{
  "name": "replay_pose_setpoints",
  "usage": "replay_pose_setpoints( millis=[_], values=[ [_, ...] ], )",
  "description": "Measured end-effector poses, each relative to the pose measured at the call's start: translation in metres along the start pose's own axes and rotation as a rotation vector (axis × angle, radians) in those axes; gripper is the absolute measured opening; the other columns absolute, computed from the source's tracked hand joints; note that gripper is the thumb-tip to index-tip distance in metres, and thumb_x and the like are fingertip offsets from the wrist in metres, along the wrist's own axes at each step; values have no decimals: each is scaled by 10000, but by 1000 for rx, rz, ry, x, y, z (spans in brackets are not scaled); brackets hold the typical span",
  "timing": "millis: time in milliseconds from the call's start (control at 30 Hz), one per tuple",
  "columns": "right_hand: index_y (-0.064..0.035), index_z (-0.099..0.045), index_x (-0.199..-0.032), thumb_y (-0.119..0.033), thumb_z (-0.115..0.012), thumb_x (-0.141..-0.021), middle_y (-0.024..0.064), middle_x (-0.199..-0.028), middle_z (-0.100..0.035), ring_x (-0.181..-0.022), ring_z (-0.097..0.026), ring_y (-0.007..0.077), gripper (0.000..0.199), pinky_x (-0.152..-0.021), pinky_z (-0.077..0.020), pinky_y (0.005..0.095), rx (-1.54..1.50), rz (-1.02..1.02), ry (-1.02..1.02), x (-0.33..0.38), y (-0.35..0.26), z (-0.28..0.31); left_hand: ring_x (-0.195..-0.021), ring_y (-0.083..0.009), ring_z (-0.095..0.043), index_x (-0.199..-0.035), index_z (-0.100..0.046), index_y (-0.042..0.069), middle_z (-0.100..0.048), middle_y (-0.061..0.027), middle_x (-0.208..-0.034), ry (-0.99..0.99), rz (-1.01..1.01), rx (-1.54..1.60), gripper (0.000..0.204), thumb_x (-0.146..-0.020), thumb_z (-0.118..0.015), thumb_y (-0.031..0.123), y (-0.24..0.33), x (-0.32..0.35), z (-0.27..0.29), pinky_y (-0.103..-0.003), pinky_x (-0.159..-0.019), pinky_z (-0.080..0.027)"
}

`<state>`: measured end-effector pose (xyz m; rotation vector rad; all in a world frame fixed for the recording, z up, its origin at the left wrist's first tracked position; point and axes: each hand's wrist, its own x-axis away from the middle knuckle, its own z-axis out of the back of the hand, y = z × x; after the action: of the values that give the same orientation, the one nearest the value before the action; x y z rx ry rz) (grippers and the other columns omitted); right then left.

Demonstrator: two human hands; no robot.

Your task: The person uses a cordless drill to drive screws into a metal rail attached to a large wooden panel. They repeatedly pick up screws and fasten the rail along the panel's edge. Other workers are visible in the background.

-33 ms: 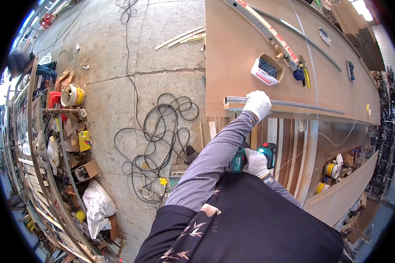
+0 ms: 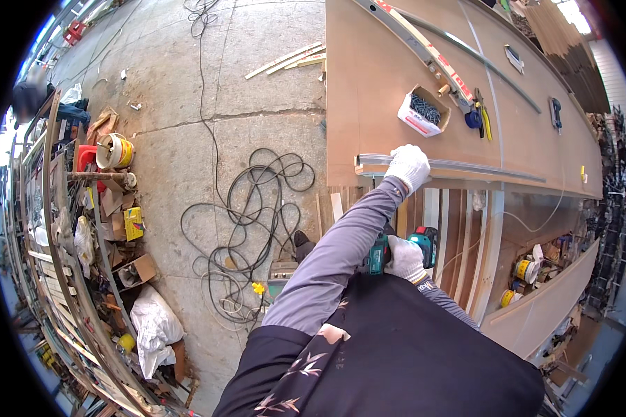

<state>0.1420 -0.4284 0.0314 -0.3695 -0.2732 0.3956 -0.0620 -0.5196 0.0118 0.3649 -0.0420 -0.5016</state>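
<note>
My left hand (image 2: 408, 167), in a white knitted glove, is closed over a long grey metal strip (image 2: 487, 171) on the near edge of the brown board. A wooden batten (image 2: 373, 169) shows beneath the strip's left end. Lower and closer to my body, my gloved right hand (image 2: 405, 258) grips a teal-and-black cordless drill (image 2: 377, 254). My left forearm hides part of the drill and its tip. Beyond my left hand, an opened white carton (image 2: 419, 125) holds many dark screws.
The brown board (image 2: 368, 76) bears a spirit level (image 2: 424, 52), a metal rod (image 2: 490, 62), yellow-handled pliers (image 2: 486, 121), a blue tape measure (image 2: 473, 118) and a blue-black tool (image 2: 556, 113). Black cable (image 2: 257, 170) lies coiled on the floor. A cluttered rack (image 2: 55, 229) stands left.
</note>
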Motion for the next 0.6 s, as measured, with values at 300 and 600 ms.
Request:
replay_pose_setpoints(
  millis=[300, 600],
  values=[
    [-82, -605, -1131, -241, -824, -598, 127, -886, -675, -838, -696, 340, 598, -730, -544, 458, 103, -32, -72, -7, 6, 2, -921, -316, -689, -949, -777, 82, -708, -122, -913, -27, -33, -35, 478, -798, -770, 535, 1, 1, 17, -524, -715, -530],
    [-67, -594, -1163, -200, -813, -573, 133, -891, -681, -843, -700, 345, 643, -734, -551, 454, 104, -46, -80, -4, -3, 8, -904, -320, -700, -923, -779, 63, -712, -143, -914, 21, -26, 29, 395, -801, -776, 440, 0, 3, 8, -478, -731, -559]
  ],
)
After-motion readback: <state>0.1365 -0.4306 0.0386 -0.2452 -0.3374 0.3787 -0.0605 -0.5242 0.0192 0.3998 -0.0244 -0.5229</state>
